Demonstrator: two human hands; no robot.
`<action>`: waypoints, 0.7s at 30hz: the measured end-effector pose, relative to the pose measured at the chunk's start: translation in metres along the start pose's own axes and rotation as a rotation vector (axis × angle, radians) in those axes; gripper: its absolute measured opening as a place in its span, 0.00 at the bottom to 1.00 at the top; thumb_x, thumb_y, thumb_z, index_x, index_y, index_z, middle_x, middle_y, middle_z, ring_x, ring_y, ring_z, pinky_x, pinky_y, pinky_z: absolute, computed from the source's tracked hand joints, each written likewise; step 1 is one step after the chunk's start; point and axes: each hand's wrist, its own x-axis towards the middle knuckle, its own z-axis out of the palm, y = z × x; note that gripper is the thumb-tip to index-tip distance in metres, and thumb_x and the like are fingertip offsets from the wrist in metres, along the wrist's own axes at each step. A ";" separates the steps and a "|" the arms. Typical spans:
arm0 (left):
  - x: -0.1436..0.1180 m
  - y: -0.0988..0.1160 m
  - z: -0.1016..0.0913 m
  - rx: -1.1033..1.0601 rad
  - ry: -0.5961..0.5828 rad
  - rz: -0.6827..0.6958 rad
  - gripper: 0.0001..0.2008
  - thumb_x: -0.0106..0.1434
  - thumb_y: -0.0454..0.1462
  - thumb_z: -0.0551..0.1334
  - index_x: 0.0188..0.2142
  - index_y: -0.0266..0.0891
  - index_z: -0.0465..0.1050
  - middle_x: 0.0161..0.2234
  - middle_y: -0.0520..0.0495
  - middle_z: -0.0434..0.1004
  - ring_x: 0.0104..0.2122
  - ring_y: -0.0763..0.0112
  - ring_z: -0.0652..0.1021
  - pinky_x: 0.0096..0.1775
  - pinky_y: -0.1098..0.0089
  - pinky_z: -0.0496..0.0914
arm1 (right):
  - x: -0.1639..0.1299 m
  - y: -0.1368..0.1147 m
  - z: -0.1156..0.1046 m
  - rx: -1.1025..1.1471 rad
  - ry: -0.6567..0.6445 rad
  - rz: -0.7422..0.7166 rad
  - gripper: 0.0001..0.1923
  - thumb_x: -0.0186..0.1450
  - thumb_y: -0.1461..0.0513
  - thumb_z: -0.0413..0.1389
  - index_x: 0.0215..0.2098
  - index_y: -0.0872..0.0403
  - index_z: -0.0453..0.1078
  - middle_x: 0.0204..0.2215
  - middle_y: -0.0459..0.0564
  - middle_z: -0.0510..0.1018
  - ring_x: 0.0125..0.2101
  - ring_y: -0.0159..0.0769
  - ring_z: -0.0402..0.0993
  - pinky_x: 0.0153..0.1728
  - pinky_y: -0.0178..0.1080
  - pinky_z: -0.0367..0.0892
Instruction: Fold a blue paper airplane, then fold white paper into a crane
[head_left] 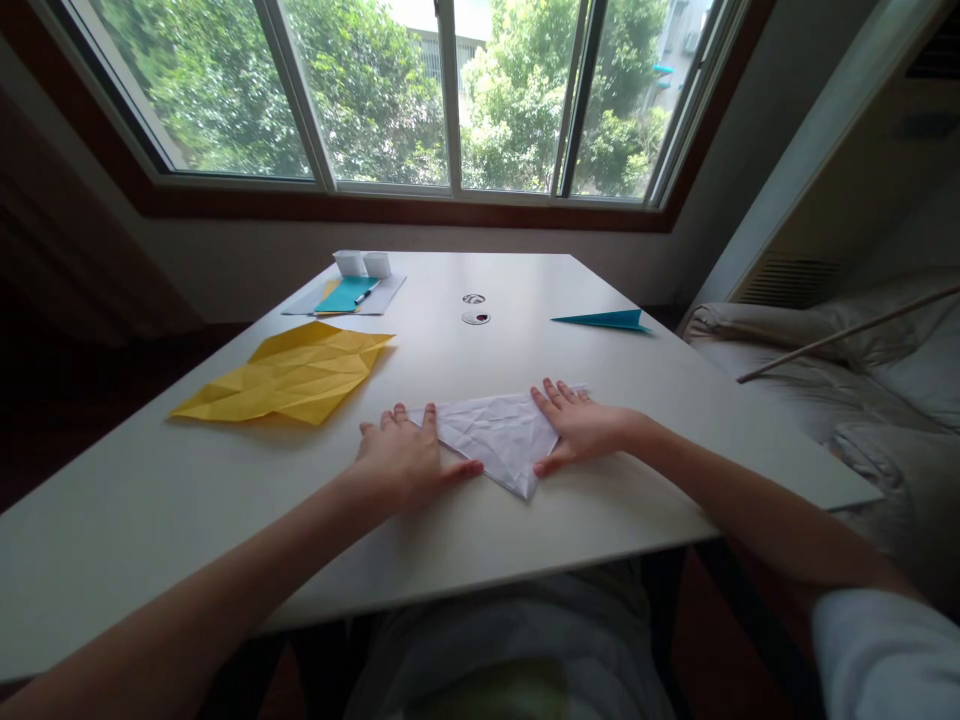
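Observation:
A white sheet of paper [499,430], folded into a creased triangle, lies on the white table with one point toward me. My left hand [405,455] rests on its left corner, fingers apart and thumb stretched along the lower left edge. On the right corner lies my right hand [570,425], its fingers spread flat and the thumb beside the right edge. Both palms face down, covering the two outer corners. Neither hand grips the paper.
Left of the hands lies a creased yellow paper [300,372]. A blue paper plane [607,319] sits at the right. Farther back are a teal sheet [345,294], a pen [367,293] and small white boxes [364,264]. Two round stickers [475,318] mark the tabletop.

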 end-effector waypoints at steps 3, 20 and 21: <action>-0.001 0.000 0.000 0.012 0.009 0.000 0.59 0.43 0.70 0.42 0.61 0.29 0.49 0.55 0.17 0.55 0.53 0.33 0.62 0.45 0.43 0.57 | -0.001 0.006 -0.004 -0.009 -0.035 0.028 0.68 0.40 0.32 0.52 0.65 0.61 0.31 0.63 0.68 0.30 0.61 0.61 0.27 0.57 0.60 0.35; 0.046 -0.067 0.007 -0.031 0.052 0.324 0.38 0.59 0.60 0.43 0.61 0.39 0.51 0.58 0.31 0.56 0.56 0.48 0.61 0.50 0.56 0.59 | -0.002 0.029 -0.035 0.039 0.279 -0.365 0.30 0.58 0.48 0.54 0.55 0.51 0.62 0.50 0.54 0.70 0.49 0.44 0.65 0.47 0.44 0.61; 0.046 -0.066 0.007 -0.037 0.049 0.329 0.38 0.59 0.59 0.43 0.61 0.39 0.51 0.58 0.31 0.56 0.57 0.48 0.60 0.51 0.56 0.59 | -0.002 0.027 -0.036 0.045 0.310 -0.406 0.27 0.59 0.50 0.53 0.54 0.51 0.63 0.49 0.53 0.71 0.48 0.42 0.66 0.47 0.42 0.61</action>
